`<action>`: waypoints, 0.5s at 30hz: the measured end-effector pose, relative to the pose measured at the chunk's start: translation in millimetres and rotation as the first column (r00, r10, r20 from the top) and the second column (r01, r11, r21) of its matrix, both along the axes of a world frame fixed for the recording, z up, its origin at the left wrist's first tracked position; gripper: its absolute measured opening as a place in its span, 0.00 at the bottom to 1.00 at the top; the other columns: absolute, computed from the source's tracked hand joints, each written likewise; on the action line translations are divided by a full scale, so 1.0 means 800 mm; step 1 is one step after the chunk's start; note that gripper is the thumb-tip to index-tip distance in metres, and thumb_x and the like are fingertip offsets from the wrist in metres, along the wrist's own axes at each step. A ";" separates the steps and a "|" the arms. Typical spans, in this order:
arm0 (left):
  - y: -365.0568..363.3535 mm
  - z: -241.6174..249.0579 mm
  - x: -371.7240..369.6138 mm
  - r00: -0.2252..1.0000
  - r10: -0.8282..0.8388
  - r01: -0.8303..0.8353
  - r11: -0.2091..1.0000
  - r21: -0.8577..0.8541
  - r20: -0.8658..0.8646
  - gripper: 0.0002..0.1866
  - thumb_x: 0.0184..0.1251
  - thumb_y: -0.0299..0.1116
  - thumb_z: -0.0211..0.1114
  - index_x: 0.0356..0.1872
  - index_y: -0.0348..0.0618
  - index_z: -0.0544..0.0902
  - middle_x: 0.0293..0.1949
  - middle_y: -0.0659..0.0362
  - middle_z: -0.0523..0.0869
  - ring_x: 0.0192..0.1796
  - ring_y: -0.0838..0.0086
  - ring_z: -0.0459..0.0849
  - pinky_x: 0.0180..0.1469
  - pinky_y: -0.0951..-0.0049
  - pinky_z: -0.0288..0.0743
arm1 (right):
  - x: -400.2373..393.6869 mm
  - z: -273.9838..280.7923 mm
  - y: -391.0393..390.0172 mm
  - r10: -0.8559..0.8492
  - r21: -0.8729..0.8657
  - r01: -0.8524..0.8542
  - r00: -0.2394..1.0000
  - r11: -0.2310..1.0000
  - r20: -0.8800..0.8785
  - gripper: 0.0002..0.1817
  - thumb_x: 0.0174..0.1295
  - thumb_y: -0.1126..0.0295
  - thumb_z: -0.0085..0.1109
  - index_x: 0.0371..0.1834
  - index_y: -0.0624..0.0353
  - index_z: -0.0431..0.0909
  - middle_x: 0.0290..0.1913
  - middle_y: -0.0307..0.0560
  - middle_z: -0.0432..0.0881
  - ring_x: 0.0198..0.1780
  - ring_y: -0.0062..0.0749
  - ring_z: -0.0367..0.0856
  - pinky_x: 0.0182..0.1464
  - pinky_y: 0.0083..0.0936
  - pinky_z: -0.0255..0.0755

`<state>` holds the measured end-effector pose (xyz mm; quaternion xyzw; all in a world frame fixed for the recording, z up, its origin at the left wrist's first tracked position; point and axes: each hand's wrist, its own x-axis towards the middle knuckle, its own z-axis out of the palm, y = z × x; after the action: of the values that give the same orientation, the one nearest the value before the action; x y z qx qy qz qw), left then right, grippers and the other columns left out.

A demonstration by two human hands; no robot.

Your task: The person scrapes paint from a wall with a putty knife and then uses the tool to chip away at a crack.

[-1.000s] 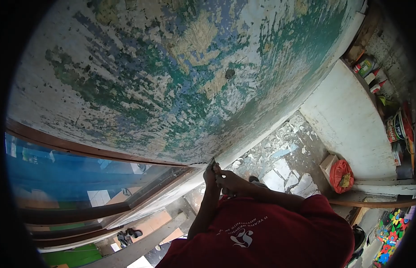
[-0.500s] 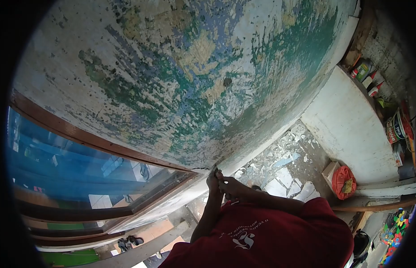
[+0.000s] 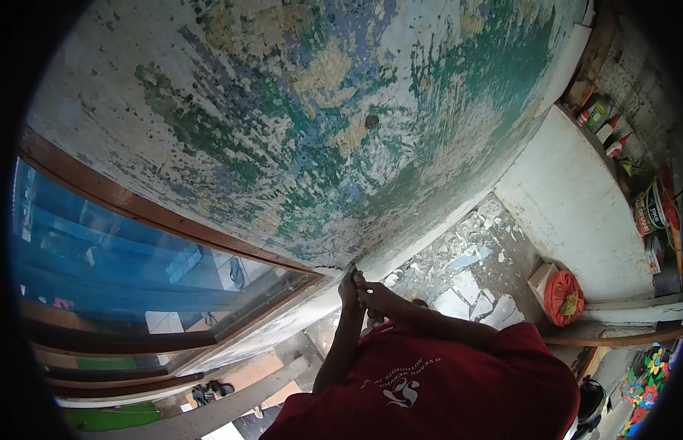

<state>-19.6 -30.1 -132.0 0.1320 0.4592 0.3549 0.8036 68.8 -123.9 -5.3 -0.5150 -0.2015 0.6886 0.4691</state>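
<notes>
My left hand is closed close to the lower edge of the wall, beside the corner of the window frame. Pressed up against it is my right hand, also closed. A thin, dark tip shows above the fingers and meets the wall; the rest of what they grip is hidden, and its kind is too small to tell. A pale bit shows at my right fingers. The wall carries patchy green, blue and cream paint with scratch marks and one dark round hole.
A brown-framed window borders the wall on the left. Broken plaster and paint flakes litter the floor. An orange-red bag stands by a box on the right. Bottles and a tub sit on a shelf.
Both hands have shifted very slightly up along the wall, still together. The view has tilted a little; nothing was let go.
</notes>
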 end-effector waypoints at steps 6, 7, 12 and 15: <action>-0.007 0.030 0.006 0.999 -0.028 0.028 0.999 -0.023 -0.020 0.13 0.66 0.34 0.47 0.21 0.43 0.68 0.14 0.68 0.63 0.16 0.85 0.63 0.20 0.85 0.58 | 0.009 -0.001 0.007 0.122 -0.089 -0.121 0.993 0.989 0.009 0.11 0.60 0.63 0.46 0.32 0.61 0.69 0.15 0.42 0.68 0.10 0.22 0.64 0.07 0.18 0.53; -0.006 0.023 0.001 0.999 -0.030 0.030 0.999 -0.013 0.026 0.13 0.66 0.34 0.48 0.21 0.43 0.69 0.14 0.68 0.63 0.16 0.85 0.63 0.20 0.85 0.58 | 0.000 -0.002 0.006 -0.002 -0.001 0.002 0.999 1.000 -0.040 0.12 0.61 0.62 0.47 0.28 0.61 0.68 0.14 0.41 0.67 0.10 0.22 0.63 0.08 0.18 0.54; -0.007 0.040 0.009 0.994 -0.028 0.028 1.000 -0.004 -0.105 0.12 0.66 0.34 0.47 0.24 0.42 0.70 0.14 0.69 0.63 0.16 0.85 0.62 0.19 0.84 0.58 | 0.004 0.013 0.002 0.067 -0.030 -0.067 0.998 0.997 0.004 0.14 0.62 0.61 0.45 0.27 0.61 0.68 0.15 0.41 0.67 0.10 0.21 0.64 0.09 0.18 0.55; -0.003 0.048 0.006 0.999 -0.039 0.039 0.999 0.009 0.008 0.12 0.67 0.33 0.46 0.24 0.41 0.70 0.15 0.68 0.64 0.16 0.84 0.62 0.19 0.84 0.58 | 0.006 0.028 0.001 0.031 0.025 -0.032 0.999 0.999 0.025 0.13 0.61 0.62 0.43 0.27 0.61 0.68 0.15 0.40 0.67 0.11 0.20 0.63 0.09 0.18 0.55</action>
<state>-14.5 -32.7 -93.9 0.1428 0.4516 0.3417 0.8117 73.4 -123.2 17.4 -0.5143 -0.2239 0.6868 0.4621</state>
